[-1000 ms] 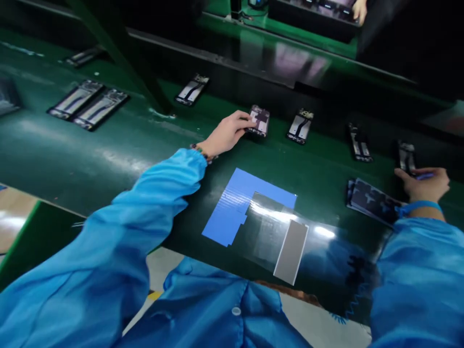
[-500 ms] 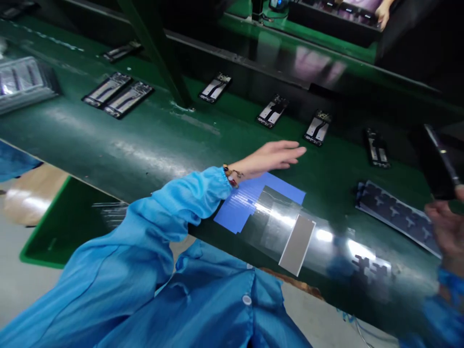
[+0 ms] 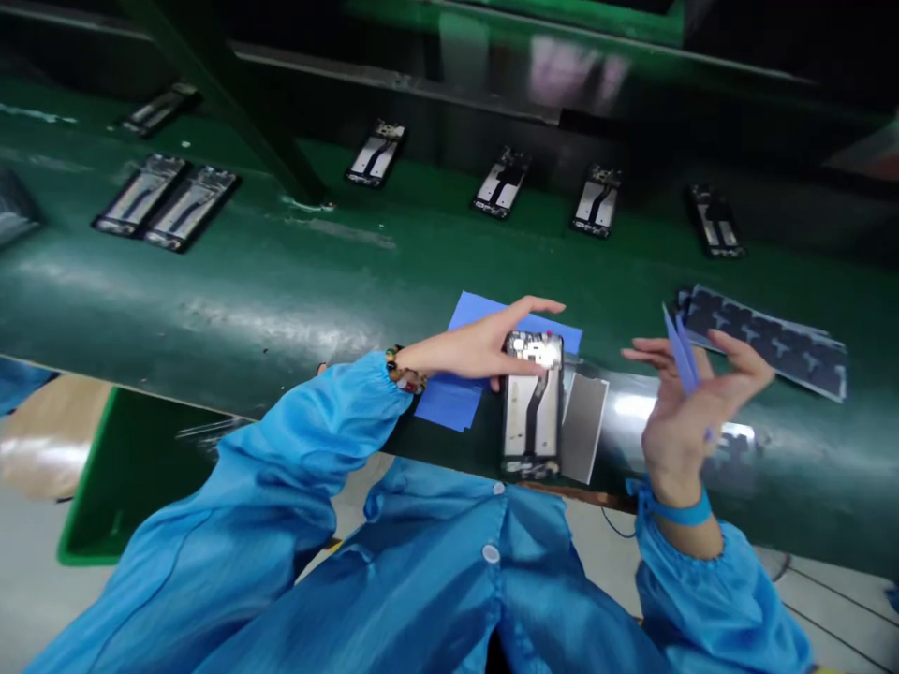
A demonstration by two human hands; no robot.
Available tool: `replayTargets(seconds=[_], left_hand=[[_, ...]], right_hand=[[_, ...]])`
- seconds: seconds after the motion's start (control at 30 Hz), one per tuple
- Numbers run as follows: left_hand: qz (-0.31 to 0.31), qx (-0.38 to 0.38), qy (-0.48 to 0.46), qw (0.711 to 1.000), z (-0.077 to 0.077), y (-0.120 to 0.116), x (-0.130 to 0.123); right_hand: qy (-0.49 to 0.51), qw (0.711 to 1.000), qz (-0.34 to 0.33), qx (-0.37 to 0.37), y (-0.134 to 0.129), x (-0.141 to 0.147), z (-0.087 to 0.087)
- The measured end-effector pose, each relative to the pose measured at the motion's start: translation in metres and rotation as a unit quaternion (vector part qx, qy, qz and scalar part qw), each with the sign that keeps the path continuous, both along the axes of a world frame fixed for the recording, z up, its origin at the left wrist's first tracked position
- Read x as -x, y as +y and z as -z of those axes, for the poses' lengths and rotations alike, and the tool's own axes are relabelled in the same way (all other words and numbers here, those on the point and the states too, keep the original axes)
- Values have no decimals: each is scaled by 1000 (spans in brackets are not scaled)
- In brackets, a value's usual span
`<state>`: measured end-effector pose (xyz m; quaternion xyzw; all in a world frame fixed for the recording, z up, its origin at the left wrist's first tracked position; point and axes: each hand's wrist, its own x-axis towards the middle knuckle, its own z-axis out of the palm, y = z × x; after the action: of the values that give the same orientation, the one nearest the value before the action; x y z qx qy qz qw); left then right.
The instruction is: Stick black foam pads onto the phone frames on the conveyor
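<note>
An opened phone (image 3: 515,421) with its inner parts showing lies face-up in front of me, at the table's near edge. My left hand (image 3: 478,348) is on its upper left side, the thumb across the phone and the index finger stretched beyond its top. Off to the right, my right hand (image 3: 695,402) is raised, fingers partly spread, with blue tweezers (image 3: 680,351) lodged in it, tips pointing up. Under and beside the left hand lie blue sheets (image 3: 449,402). Against the phone's right side rests a grey strip with a white edge (image 3: 584,426).
Several opened phones stand farther back, one of them (image 3: 596,201) nearest the middle. At right lies a stack of dark patterned sheets (image 3: 779,346). A green post (image 3: 245,112) rises from the table (image 3: 281,290). Below its left edge is a green bin (image 3: 91,487).
The phone has come from the far right to the middle front. My right hand has let go of it and moved left; my left hand has moved onto the phone. The view has shifted.
</note>
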<state>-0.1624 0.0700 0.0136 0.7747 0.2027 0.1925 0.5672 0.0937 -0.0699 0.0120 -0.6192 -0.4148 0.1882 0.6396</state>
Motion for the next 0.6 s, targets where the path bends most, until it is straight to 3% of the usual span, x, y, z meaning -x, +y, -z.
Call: replayTargets(seconds=[0.13, 0.3, 0.47, 0.6], left_hand=[[39, -75, 47, 995, 2, -18, -5], [18, -139, 96, 986, 18, -28, -20], [17, -270, 99, 958, 17, -15, -18], [29, -362, 118, 924, 9, 9, 7]], right_hand=[[71, 997, -30, 16, 21, 9, 16], [106, 994, -14, 26, 24, 9, 20], [106, 994, 12, 17, 5, 14, 15], [64, 994, -42, 78, -24, 31, 12]])
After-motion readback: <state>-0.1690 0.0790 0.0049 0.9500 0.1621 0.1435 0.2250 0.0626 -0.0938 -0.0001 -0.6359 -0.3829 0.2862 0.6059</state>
